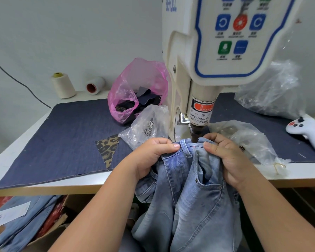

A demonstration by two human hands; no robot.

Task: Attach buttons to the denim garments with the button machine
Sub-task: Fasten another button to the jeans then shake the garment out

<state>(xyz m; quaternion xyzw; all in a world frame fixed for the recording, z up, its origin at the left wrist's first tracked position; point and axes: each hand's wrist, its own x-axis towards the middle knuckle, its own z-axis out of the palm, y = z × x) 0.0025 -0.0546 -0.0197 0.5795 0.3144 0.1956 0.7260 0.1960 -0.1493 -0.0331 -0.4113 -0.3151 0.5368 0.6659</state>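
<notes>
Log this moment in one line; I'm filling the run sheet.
step: positioning | hands: left, right grip jeans waistband | under: button machine punch

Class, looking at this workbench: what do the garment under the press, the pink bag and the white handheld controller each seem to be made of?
Light blue faded jeans: woven denim, judging by twill texture, stitched seams, metal rivets. Translucent pink bag: thin plastic film, crinkled and glossy. White handheld controller: probably moulded hard plastic, smooth with a slight sheen.

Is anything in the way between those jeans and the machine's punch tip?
Nothing visible. The left hand and right hand hold the jeans waistband right under the punch tip, thumbs either side; plastic bags lie off to the sides.
</notes>
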